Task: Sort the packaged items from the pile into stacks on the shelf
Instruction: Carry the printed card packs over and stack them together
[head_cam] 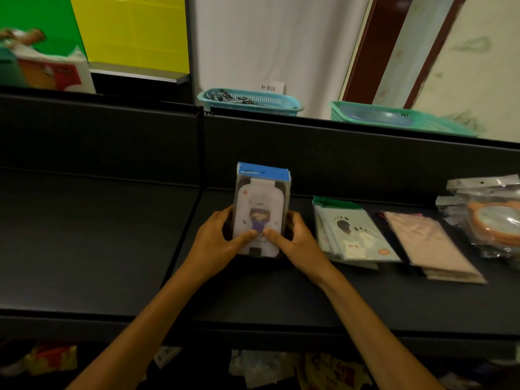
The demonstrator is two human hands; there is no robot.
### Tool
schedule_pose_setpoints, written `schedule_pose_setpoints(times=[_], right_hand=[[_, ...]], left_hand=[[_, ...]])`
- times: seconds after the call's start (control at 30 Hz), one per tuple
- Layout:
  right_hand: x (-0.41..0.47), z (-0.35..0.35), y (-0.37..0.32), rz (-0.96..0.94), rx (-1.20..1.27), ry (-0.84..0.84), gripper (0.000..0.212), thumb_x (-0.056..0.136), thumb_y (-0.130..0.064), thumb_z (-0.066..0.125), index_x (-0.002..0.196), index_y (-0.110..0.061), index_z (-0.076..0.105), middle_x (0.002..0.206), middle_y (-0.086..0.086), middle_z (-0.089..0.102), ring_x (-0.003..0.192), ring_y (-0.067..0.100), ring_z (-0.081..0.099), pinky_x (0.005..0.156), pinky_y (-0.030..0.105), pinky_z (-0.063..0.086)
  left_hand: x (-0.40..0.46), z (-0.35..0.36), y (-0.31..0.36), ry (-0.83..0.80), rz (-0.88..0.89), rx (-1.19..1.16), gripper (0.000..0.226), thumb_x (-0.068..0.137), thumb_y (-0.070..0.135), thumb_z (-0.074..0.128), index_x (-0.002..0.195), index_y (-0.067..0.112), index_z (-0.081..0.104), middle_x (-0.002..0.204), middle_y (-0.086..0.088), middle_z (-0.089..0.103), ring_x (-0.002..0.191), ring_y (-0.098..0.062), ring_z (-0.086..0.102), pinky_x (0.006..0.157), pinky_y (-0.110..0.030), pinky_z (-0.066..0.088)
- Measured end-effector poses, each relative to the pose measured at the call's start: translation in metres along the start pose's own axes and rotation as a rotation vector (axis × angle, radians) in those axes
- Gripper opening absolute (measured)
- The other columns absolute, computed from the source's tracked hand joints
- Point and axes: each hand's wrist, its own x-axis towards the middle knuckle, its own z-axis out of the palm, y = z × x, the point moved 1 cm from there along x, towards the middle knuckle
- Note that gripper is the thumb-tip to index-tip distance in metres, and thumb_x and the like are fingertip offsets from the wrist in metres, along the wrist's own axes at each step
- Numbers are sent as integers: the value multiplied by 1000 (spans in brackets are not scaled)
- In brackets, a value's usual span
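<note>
While both hands (216, 237) (292, 239) grasp one blue-topped stack (261, 209), three other stacks (357, 235) occupy the shelf (112, 249).

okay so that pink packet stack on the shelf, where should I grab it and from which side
Probably the near short end of the pink packet stack, coming in from the shelf's front edge. It lies flat, angled, with the green paw-print stack close on its left and the orange-ring bags to its right, so the long sides look crowded.

The dark metal shelf (92, 243) was left bare to the left of the blue-topped stack of clear packets (261, 209). Passage rightward was blocked by the pale green footprint-printed packets (357, 235), just beside the stack, and rearward by the black back panel (337, 161).
</note>
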Motion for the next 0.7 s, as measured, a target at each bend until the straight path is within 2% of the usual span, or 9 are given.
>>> schedule_pose_setpoints(times=[0.1, 0.23, 0.3, 0.37, 0.4, 0.47, 0.57, 0.7], right_hand=[[8, 8, 0, 71, 11, 14, 43, 86, -33, 65, 124, -24, 45, 124, 3, 59, 96, 7, 64, 73, 22, 57], [19, 13, -3, 104, -62, 12, 32, 88, -37, 62, 115, -23, 54, 121, 5, 60, 93, 7, 63, 64, 15, 52], [23, 15, -3, 146, -110, 18, 38, 88, -41, 60, 116, -15, 59, 118, 8, 63, 92, 11, 64, 68, 18, 53], [27, 16, 0, 188, -216, 27, 54, 82, -57, 58, 113, -13, 63, 118, 10, 61, 100, 19, 61, 82, 33, 55], [29, 15, 1, 199, -311, 28, 61, 79, -64, 54, 113, -14, 65, 120, 10, 57, 108, 23, 56, 91, 39, 51], [30, 13, -2, 223, -481, 22, 61, 83, -64, 49, 114, -13, 65, 125, 10, 45, 119, 27, 42, 101, 43, 41], [30, 12, -7, 204, -580, 23, 56, 88, -59, 47, 112, -12, 66, 126, 13, 43, 120, 30, 38, 100, 42, 38], [30, 14, -7, 185, -673, 7, 60, 90, -60, 42, 122, -14, 61, 126, 14, 46, 119, 30, 40, 98, 40, 39]], left_hand=[[6, -5, -2, -25, -123, -72, 55, 80, 40, 69, 127, 21, 50, 120, -1, 59, 92, -7, 61, 65, -16, 50], [17, -11, -4, -94, -203, 28, 46, 83, 43, 65, 120, 18, 56, 105, 0, 64, 77, 1, 58, 59, -16, 47], [22, -11, -3, -130, -262, 35, 44, 84, 44, 63, 118, 16, 58, 98, 1, 65, 75, -2, 59, 58, -17, 46], [27, -10, -3, -151, -338, 38, 43, 85, 46, 62, 114, 15, 61, 85, 6, 62, 74, -6, 60, 57, -19, 44], [29, -10, -3, -161, -361, 59, 43, 84, 47, 62, 112, 14, 61, 80, 7, 60, 73, -8, 60, 56, -19, 44], [32, -12, -3, -181, -378, 130, 44, 84, 50, 61, 109, 13, 62, 78, 5, 60, 71, -10, 62, 55, -20, 44], [35, -16, -3, -219, -392, 252, 50, 82, 56, 59, 104, 12, 64, 80, 0, 63, 72, -13, 63, 61, -24, 49], [37, -21, 0, -236, -350, 464, 60, 78, 67, 54, 105, 15, 65, 83, 1, 65, 77, -13, 63, 74, -31, 54]])
